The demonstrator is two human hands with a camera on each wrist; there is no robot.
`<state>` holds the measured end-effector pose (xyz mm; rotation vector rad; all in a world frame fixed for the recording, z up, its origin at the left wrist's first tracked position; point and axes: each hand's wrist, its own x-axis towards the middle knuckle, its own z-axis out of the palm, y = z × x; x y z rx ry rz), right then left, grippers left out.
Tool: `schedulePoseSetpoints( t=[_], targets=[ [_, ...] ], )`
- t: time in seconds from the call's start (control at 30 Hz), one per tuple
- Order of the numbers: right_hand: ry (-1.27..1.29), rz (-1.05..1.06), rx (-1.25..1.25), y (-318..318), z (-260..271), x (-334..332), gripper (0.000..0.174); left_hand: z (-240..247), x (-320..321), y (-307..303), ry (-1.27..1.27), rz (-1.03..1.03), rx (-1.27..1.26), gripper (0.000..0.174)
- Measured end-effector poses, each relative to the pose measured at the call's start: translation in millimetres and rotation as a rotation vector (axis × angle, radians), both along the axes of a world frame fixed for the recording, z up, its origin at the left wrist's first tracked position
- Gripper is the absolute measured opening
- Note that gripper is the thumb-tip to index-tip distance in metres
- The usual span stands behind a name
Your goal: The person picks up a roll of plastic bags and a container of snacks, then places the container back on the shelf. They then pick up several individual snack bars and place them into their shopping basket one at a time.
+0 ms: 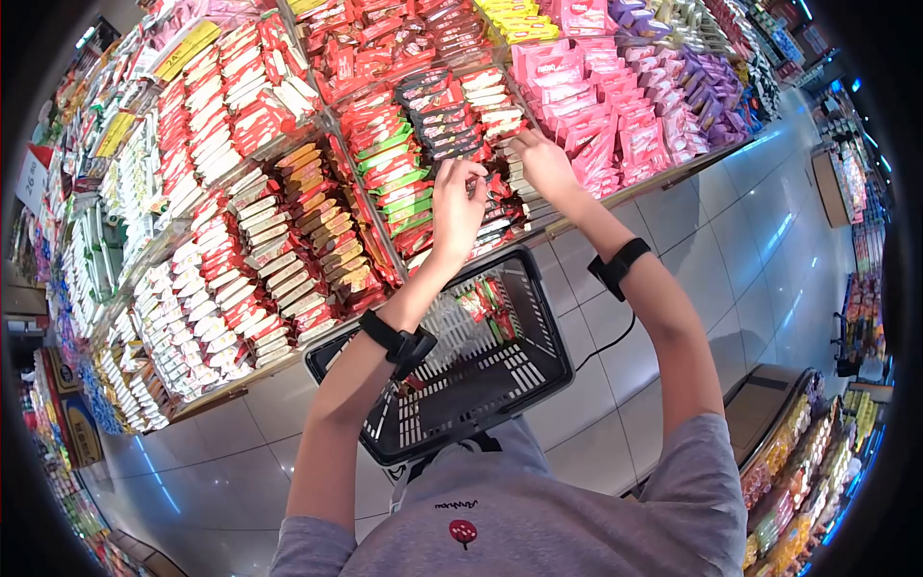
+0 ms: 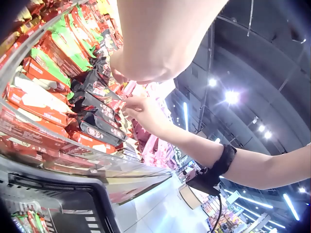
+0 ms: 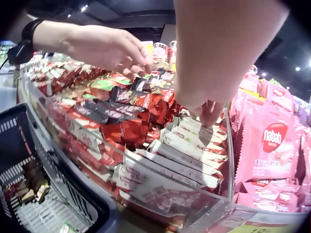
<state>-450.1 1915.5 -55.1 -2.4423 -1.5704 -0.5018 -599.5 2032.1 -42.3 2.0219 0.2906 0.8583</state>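
Note:
In the head view my left hand [image 1: 459, 210] hangs over the bin of black and red packets [image 1: 448, 130], fingers loosely bent with nothing seen in them. My right hand [image 1: 544, 165] reaches into the neighbouring row of white packets. From the right wrist view, the right fingertips touch the white packets [image 3: 187, 148], partly hidden behind the hand; whether they pinch one is unclear. The left hand [image 3: 109, 51] is above the dark packets [image 3: 104, 111] there. A black basket [image 1: 461, 423] with a few red and green packets [image 1: 488, 308] is below both hands.
Pink packets [image 1: 577, 106] fill the bins to the right, and red, white and orange ones [image 1: 332, 221] those to the left. Clear dividers and a raised front edge [image 3: 160, 184] border the bins. Tiled floor [image 1: 596, 365] and another display [image 1: 798, 471] lie at the lower right.

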Motion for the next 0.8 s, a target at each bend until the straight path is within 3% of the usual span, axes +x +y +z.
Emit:
schedulePoseSetpoints(
  t=[0.1, 0.2, 0.23, 0.3, 0.5, 0.53, 0.63, 0.8],
  targets=[
    [0.017, -0.061, 0.092, 3.8, 1.1, 0.8, 0.021, 2.1, -0.6, -2.7, 0.008, -0.019, -0.057, 0.012],
    [-0.003, -0.034, 0.113, 4.7, -11.4, -16.3, 0.031, 4.8, -2.5, -6.6, -0.006, -0.044, -0.098, 0.011],
    [-0.014, -0.073, 0.067, 3.4, -18.9, -21.5, 0.043, 4.1, -2.3, -6.5, -0.011, -0.046, -0.086, 0.011],
    [-0.081, -0.061, 0.064, -1.5, -23.7, -26.9, 0.045, 2.5, -2.2, -6.0, -0.022, -0.048, -0.068, 0.012],
    [0.038, -0.041, 0.139, 3.3, -24.5, -7.5, 0.031, 3.8, -5.6, -6.9, -0.002, -0.055, -0.097, 0.012],
    [0.064, -0.048, 0.187, 6.4, -13.9, -3.5, 0.021, 3.7, -6.0, -7.3, 0.000, -0.058, -0.104, 0.012],
    [0.126, -0.135, 0.132, 17.4, 7.7, 6.8, 0.014, 1.5, -5.2, -8.2, 0.022, -0.065, -0.105, 0.011],
    [0.125, 0.016, 0.092, 38.3, -10.3, 29.8, 0.015, 2.3, -6.6, -8.3, 0.023, -0.079, -0.123, 0.012]
  ],
)
